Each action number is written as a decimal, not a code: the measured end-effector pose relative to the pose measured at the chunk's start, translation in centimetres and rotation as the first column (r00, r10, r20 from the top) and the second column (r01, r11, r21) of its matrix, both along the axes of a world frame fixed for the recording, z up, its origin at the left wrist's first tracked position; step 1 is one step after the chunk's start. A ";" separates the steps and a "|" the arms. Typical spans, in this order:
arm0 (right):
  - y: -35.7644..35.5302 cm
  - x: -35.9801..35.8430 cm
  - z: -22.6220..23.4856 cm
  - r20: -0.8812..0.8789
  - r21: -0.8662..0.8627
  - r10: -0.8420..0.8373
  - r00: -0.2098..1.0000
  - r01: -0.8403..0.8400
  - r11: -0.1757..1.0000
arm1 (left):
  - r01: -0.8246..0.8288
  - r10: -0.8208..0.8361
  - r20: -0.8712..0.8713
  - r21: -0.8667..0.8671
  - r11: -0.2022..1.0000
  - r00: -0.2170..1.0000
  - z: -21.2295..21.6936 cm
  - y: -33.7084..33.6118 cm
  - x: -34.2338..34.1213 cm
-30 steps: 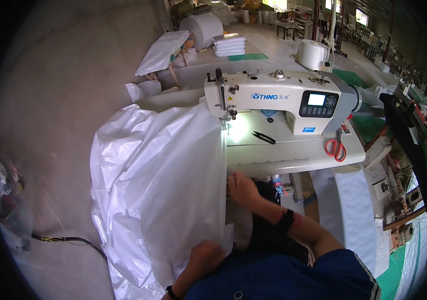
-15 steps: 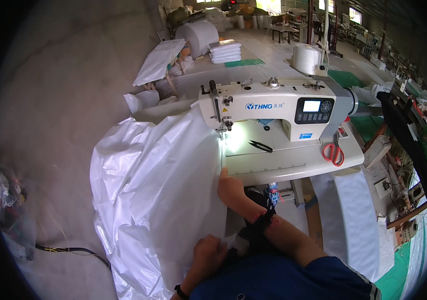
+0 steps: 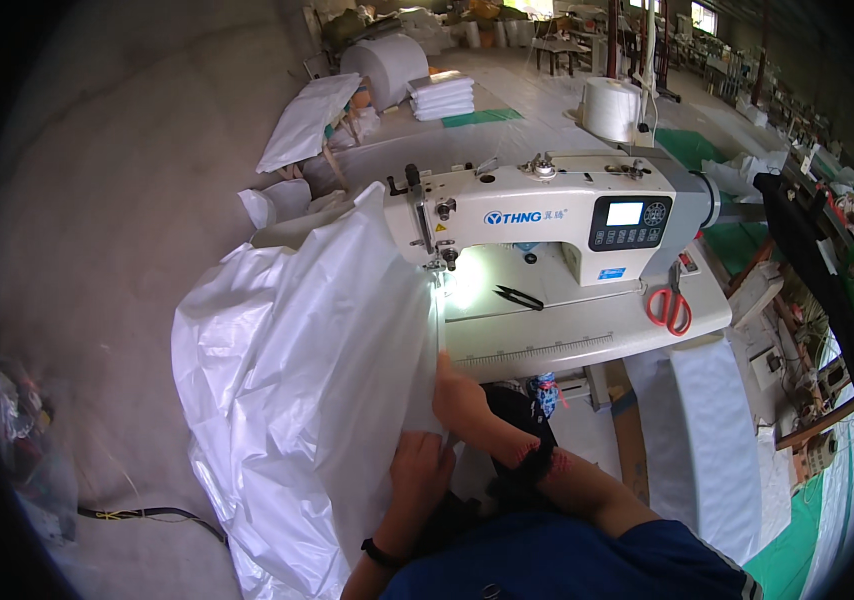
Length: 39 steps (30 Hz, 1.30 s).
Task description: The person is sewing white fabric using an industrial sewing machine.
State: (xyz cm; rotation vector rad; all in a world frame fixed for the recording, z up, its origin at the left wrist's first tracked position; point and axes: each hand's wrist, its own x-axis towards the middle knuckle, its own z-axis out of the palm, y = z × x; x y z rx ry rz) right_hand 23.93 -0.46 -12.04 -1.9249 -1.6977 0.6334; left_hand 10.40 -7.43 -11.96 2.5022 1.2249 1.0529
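A large white woven plastic sheet [image 3: 297,380] drapes from the sewing machine [image 3: 547,215] down over the table's left side to the floor. Its straight right edge runs from the needle area [image 3: 440,265] toward me. My left hand [image 3: 419,468] pinches the near end of that edge. My right hand [image 3: 459,392] lies just beyond it, fingers pressed on the same edge by the table's front rim. Both hands touch each other's side.
Black thread snips [image 3: 519,296] and red-handled scissors [image 3: 669,305] lie on the white table [image 3: 587,340]. A thread cone [image 3: 611,108] stands behind the machine. A fabric roll [image 3: 387,68] and folded white pieces [image 3: 443,96] sit farther back. A cable [image 3: 147,515] crosses the floor at left.
My right hand has slid back along the sheet's edge toward me and now sits next to my left hand. The view has tilted closer to the machine.
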 end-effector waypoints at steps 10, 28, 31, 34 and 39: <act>1.0 1.4 0.6 0.294 -0.029 0.111 0.949 -0.108 0.994 | 0.041 -0.037 0.057 -0.063 0.997 0.998 -2.2 5.0 1.5; 12.5 2.9 0.1 0.520 0.155 -0.034 0.853 -0.055 0.986 | -0.131 0.131 0.010 0.054 0.990 0.991 -1.1 1.9 -4.4; 12.3 3.7 1.4 0.226 0.140 -0.194 0.954 0.166 0.976 | -0.167 0.171 -0.030 0.090 0.982 0.985 -1.7 4.1 -6.1; 8.1 5.5 1.6 -0.294 -0.172 -0.120 0.948 0.071 0.983 | -0.199 0.199 0.015 0.074 0.977 0.980 -2.4 7.4 -8.1; -2.2 5.6 -2.3 -0.901 -0.338 -0.192 0.390 -0.350 0.874 | -0.282 0.290 -0.063 0.108 0.953 0.955 -3.0 13.4 -9.9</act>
